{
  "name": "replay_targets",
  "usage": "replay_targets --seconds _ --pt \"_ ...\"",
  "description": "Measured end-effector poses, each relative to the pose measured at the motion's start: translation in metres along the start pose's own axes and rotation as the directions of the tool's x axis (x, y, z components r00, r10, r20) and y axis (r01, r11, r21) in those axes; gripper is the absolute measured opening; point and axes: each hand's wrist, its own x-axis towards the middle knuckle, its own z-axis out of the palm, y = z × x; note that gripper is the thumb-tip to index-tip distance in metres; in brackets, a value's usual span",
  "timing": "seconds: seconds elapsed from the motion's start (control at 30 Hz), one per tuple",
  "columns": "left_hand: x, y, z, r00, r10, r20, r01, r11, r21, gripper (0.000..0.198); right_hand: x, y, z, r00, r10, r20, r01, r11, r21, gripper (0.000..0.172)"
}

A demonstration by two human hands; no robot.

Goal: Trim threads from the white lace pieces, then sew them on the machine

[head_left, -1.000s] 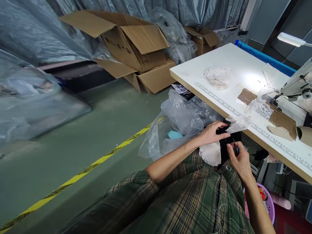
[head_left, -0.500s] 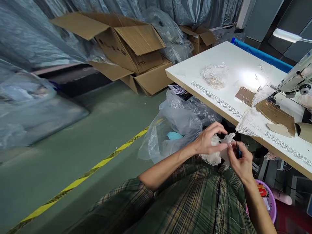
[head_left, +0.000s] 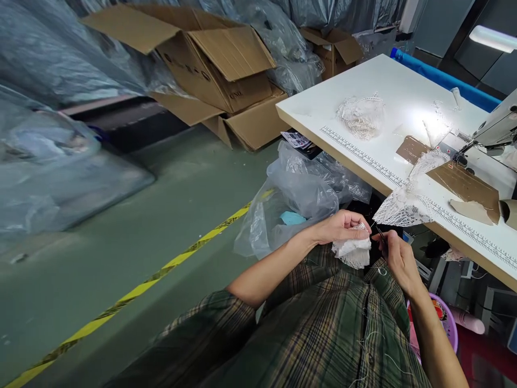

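Left hand (head_left: 342, 227): thumb and fingers pinched together on the lace piece (head_left: 351, 254), which hangs in front of your shirt (head_left: 307, 328), just below the worktop (head_left: 311, 102) edge.
Right hand (head_left: 400, 261): fingers curled round the dark snips (head_left: 382, 237), tip toward your left fingertips, near but apart.
Lace strip (head_left: 406, 207): runs from beside the machine (head_left: 498, 129) to the worktop edge, one corner poking over it, just above your hands.
Nick risk: tip and fingertips sit close; a slip of either hand could catch skin.
Snag risk: the lace is full of holes; a careless pass of the tip could hook or cut its mesh.
Slide risk: a tug on the overhanging corner could drag the strip askew.
Snips: mostly inside your palm; can't tell if the blades are apart.
Thread: a faint line between left fingers and strip, maybe; too fine to confirm.
Machine: cut off at right; needle too small to read.
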Motion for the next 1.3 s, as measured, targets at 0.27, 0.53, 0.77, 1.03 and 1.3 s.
replay_targets --seconds 0.27,0.53,0.77,1.03,1.3 --pt "-0.005 0.0 -0.007 0.999 0.038 -0.015 -0.035 0.983 0.18 0.044 0.027 -0.005 0.01 0.995 -0.095 0.026 0.096 0.994 -0.045 0.061" --pt "-0.005 -0.002 -0.008 0.996 0.07 -0.058 -0.062 0.99 0.125 0.042 0.016 0.004 0.014 0.999 -0.012 -0.034 0.011 1.0 -0.021 0.065" --pt "-0.003 -0.001 -0.008 0.999 0.027 -0.048 -0.018 0.986 0.166 0.04 0.017 -0.003 0.02 0.997 -0.074 0.034 0.076 0.995 -0.068 0.057" --pt "-0.003 -0.004 -0.005 1.0 0.012 -0.019 -0.009 0.991 0.133 0.046 0.006 0.014 0.034 0.998 -0.034 0.058 0.024 0.988 0.153 0.043" --pt "0.034 -0.02 -0.015 0.941 0.239 -0.24 -0.124 0.903 0.412 0.058 0.004 0.022 0.024 0.991 -0.086 -0.098 0.058 0.963 -0.263 0.038"
